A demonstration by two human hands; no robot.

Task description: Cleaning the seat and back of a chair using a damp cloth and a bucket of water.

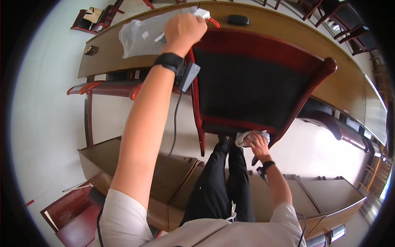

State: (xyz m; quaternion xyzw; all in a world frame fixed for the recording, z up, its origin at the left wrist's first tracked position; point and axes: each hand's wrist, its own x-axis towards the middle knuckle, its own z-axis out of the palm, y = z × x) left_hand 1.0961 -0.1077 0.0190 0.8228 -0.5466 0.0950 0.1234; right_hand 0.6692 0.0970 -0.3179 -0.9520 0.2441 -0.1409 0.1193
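Note:
A dark red wooden chair (263,49) with a black padded back stands tilted in front of me. My left hand (184,29) grips the upper left corner of its frame, arm stretched out, with a black band and a small device on the wrist. My right hand (258,143) is down at the chair's lower rail, closed on a crumpled white cloth (246,138) pressed against the wood. My black trousers (222,181) show below the chair.
A long curved wooden table (288,29) lies beyond the chair, with a clear plastic bag (140,37) and a black oval object (238,19) on it. More red chairs (94,18) stand at the far left and right. Wooden desk units (173,181) sit behind me.

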